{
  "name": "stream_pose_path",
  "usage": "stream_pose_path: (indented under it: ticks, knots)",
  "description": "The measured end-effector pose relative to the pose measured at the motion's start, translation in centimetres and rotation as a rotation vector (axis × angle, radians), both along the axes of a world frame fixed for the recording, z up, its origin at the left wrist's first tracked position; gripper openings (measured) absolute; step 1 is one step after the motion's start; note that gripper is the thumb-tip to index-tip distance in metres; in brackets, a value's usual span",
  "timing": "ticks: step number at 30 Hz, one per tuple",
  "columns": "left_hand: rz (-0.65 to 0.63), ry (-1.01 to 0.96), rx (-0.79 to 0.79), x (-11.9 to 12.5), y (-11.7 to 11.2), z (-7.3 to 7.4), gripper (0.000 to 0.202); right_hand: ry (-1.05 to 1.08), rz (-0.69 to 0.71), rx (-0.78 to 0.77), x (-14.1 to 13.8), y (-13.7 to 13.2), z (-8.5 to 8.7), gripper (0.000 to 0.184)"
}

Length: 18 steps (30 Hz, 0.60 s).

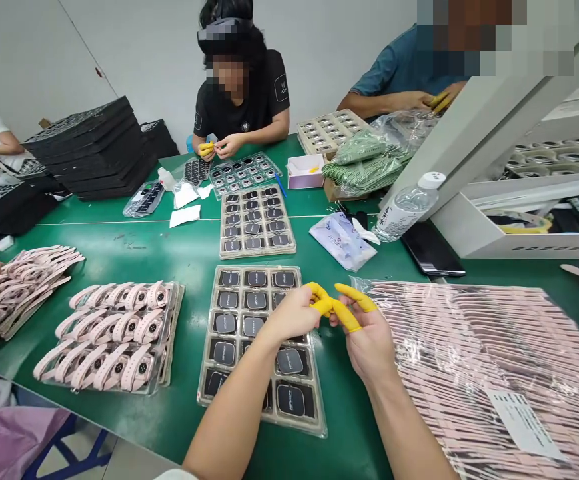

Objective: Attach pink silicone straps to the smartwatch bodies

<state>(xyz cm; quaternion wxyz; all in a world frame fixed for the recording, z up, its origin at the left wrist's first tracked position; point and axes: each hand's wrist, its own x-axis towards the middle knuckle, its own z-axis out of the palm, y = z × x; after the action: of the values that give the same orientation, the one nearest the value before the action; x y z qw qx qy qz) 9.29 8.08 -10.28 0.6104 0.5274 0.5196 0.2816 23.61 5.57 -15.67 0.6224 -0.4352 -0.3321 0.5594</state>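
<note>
My left hand (292, 315) and my right hand (369, 343) meet fingertip to fingertip just above the green table. Yellow finger cots cover the thumbs and forefingers of both. The fingers of both hands are pinched together, and I cannot make out whether anything small sits between them. Under my left hand lies a clear tray (202, 399) of several black square watch bodies. Right of my right hand lies a big clear bag of pink straps (474, 360).
A tray of pink strapped watches (114, 333) and a pile of pink straps (19, 283) lie at left. Farther off are a second watch-body tray (256, 220), a wipes pack (342, 240), a water bottle (406, 207), a phone (432, 250) and stacked black trays (94, 147). Co-workers sit across the table.
</note>
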Motion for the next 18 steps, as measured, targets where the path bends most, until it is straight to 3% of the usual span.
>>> stream_pose_path:
  ticks: [8,14,18]
  knots:
    - [-0.08,-0.025,-0.013,-0.3,-0.1,0.4,0.016,-0.024,0.031,-0.02,0.2,0.1,-0.3,0.046]
    - [-0.038,-0.123,-0.047,0.3,-0.2,-0.5,0.025,-0.027,-0.074,-0.008,0.3,0.0,-0.4,0.042]
    - [-0.007,-0.174,-0.034,0.6,0.0,-1.1,0.035,-0.009,-0.064,0.01,0.2,-0.1,0.0,0.041]
